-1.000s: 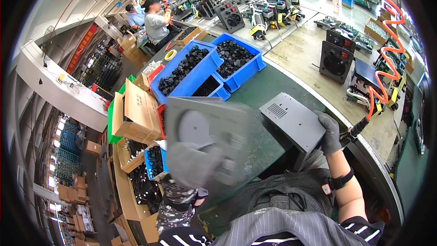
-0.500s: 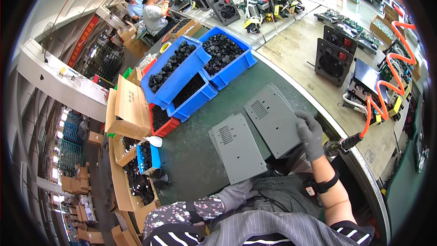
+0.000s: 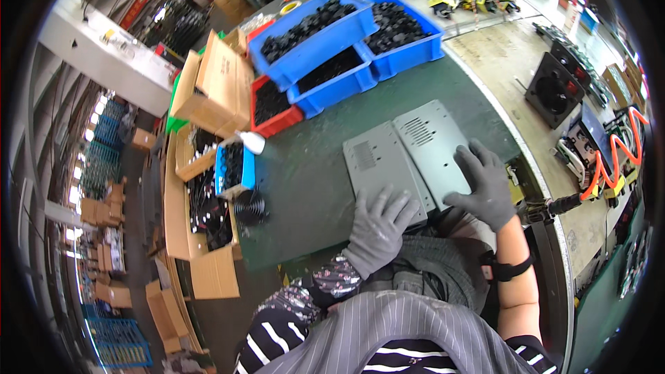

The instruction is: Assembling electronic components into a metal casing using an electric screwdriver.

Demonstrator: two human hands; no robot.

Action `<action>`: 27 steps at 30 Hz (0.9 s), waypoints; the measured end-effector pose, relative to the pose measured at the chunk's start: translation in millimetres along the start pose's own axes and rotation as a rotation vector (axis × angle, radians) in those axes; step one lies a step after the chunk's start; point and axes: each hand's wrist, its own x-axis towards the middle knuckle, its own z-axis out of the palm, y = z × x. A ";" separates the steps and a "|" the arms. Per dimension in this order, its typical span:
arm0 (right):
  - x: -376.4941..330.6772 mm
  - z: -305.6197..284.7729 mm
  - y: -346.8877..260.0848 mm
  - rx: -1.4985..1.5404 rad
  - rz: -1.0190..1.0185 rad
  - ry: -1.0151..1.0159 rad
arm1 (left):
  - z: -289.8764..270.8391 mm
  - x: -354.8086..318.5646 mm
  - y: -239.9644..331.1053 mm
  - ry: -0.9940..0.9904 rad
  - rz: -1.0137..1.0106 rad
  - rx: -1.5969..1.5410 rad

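Observation:
Two grey sheet-metal panels with vent slots and small holes lie side by side on the green bench top. My left hand (image 3: 378,230), in a grey glove, rests with fingers spread on the near end of the left panel (image 3: 379,159). My right hand (image 3: 488,190), also gloved, is at the right edge of the right panel (image 3: 435,144), thumb and fingers apart, its thumb over the near end. Whether the right fingers touch the metal, I cannot tell. The panels' near edges are partly hidden by my left hand.
Blue bins (image 3: 409,52) and a red bin (image 3: 280,118) of small black parts stand at the far left. Nearer are a small blue box (image 3: 237,187), a black coil (image 3: 251,208) and cardboard boxes (image 3: 215,86). Right, beyond a metal rail, are black fan units (image 3: 554,93) and an orange coiled hose (image 3: 616,159).
My left hand has risen from my lap onto the left panel, fingers spreading. The panels now lie closer together. My right hand has loosened from the right panel's edge. The view has shifted.

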 end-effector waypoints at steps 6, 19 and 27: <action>-7.8 -7.6 -8.6 -0.175 -0.118 -0.181 | -35.6 -21.0 -37.5 0.303 0.005 -0.125; -7.6 -16.6 -11.5 0.247 0.065 0.199 | -81.1 -109.3 -81.4 0.300 -0.364 0.196; -12.6 -10.4 46.7 0.031 0.129 0.340 | -39.4 -113.4 -58.0 -0.225 -0.319 0.000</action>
